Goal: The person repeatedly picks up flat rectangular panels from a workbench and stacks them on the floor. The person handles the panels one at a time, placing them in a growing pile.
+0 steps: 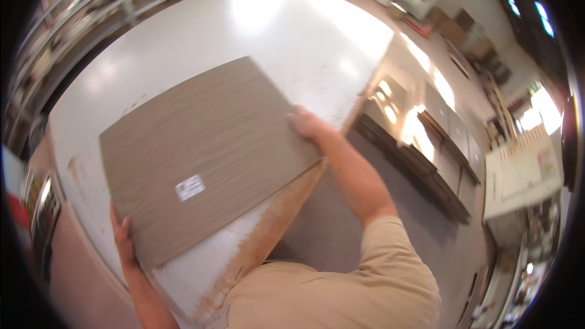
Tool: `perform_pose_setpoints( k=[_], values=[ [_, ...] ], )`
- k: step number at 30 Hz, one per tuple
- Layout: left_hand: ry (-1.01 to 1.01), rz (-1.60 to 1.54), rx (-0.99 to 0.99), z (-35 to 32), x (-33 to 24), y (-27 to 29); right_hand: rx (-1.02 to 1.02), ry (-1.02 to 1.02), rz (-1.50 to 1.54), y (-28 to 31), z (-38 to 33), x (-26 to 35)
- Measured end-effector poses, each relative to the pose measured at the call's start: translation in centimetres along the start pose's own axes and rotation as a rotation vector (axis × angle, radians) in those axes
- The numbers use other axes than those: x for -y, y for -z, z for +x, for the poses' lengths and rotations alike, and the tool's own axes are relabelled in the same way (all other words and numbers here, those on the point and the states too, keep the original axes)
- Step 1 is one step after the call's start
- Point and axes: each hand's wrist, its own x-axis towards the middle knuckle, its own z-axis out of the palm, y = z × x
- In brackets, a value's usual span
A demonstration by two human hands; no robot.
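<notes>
We hold a grey wood-grain panel (207,155) flat on the white worktop (274,30).

Our left hand (124,240) clasps the panel's near corner, fingers curled over its edge; our right hand (306,125) grips the far side edge. A small white label (190,187) lies on the panel between our hands. Beyond the right hand, dark boards (420,170) lie on the floor.
</notes>
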Motion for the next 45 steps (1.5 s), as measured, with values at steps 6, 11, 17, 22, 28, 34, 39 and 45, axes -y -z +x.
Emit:
perform_pose_setpoints(
  k=[6,11,17,22,28,34,39,45],
  values=[
    [-0.099,0.11,-0.029,-0.1,1.2,0.4,-0.23,-0.087,0.062,-1.4,-1.4,2.4],
    [-0.072,-0.056,-0.019,-0.2,2.0,1.8,-0.222,-0.067,0.01,-0.8,-1.8,2.5],
    [0.004,-0.438,-0.343,0.2,2.9,0.5,-0.306,-0.094,-0.006,-2.2,-1.2,2.7],
    [-0.016,-0.115,-0.168,4.9,2.7,-10.1,-0.226,-0.072,0.107,-2.9,-0.6,2.5],
    [0.045,-0.071,0.118,7.7,3.6,-22.2,-0.267,-0.024,-0.157,-2.6,-1.8,3.1],
    [0.095,-0.062,0.246,9.0,5.0,-26.2,-0.288,-0.034,-0.144,-3.4,-0.5,3.1],
    [0.127,-0.05,0.283,9.3,5.1,-27.3,-0.309,-0.055,-0.179,-3.1,-1.0,3.5],
    [0.147,-0.041,0.296,9.4,5.9,-27.3,-0.287,-0.031,-0.073,-2.6,-1.4,3.3]
  ],
)
